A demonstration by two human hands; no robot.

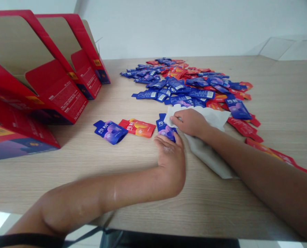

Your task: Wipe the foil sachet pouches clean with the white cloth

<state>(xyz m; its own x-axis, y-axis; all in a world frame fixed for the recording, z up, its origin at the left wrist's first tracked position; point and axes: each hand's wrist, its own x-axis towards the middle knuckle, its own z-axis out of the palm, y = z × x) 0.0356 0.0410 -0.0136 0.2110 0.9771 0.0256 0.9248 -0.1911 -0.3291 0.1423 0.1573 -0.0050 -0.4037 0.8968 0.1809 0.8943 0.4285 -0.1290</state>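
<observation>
Centrally, the right hand [188, 120] clutches a white, cloth-like item [218, 116]. Just below, the left hand [171, 150] touches a blue pouch [165, 126]; its grip I cannot tell.

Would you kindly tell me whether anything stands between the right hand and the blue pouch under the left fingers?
Yes, the white cloth: gripped in the right hand, it overlaps the blue pouch at its upper right.

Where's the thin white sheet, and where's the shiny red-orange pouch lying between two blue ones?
Thin white sheet [207, 151]: head view, on its lower part.
Shiny red-orange pouch [141, 128]: head view, on its printed front.
</observation>
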